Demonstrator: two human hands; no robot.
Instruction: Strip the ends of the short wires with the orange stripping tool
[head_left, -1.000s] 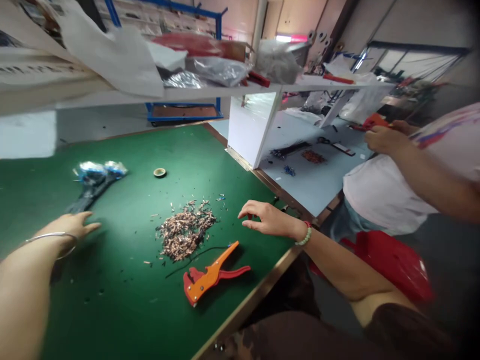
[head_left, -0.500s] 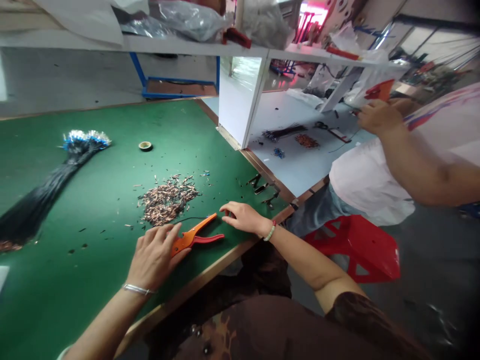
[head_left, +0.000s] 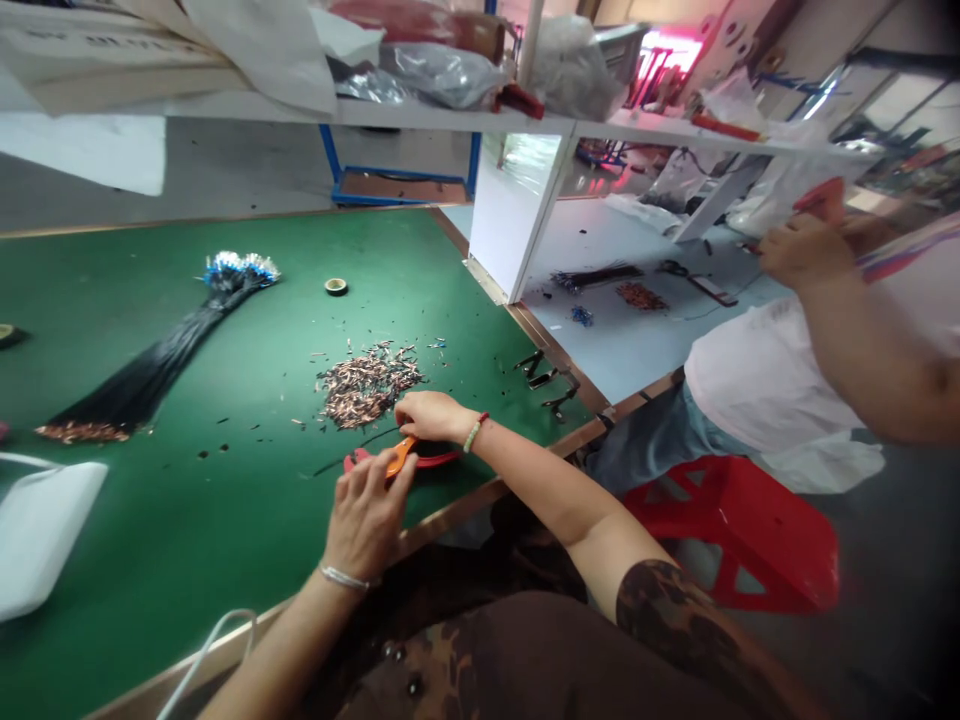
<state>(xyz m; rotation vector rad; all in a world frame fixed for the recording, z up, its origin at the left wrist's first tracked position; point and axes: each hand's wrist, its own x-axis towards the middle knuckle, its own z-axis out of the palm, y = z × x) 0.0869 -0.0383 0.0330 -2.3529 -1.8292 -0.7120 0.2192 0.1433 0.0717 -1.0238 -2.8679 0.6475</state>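
Note:
An orange and red wire stripper [head_left: 401, 456] lies near the front edge of the green table [head_left: 247, 500]. My left hand [head_left: 366, 515] rests on its near end with fingers curled over it. My right hand [head_left: 427, 414] is closed over its far handles from above. A pile of small copper terminals [head_left: 366, 383] sits just beyond the tool. A bundle of black wires with blue tips [head_left: 161, 360] lies at the left.
A small tape roll [head_left: 336, 286] sits further back. A white object [head_left: 41, 535] with a cable is at the left front. A white shelf [head_left: 450, 115] with bags runs overhead. Another person [head_left: 825, 340] works at the light blue table [head_left: 637, 340] on the right, above a red stool [head_left: 742, 530].
My left hand came from the far left of the table to the wire stripper. My right hand moved left onto the tool's handles. The view swung left.

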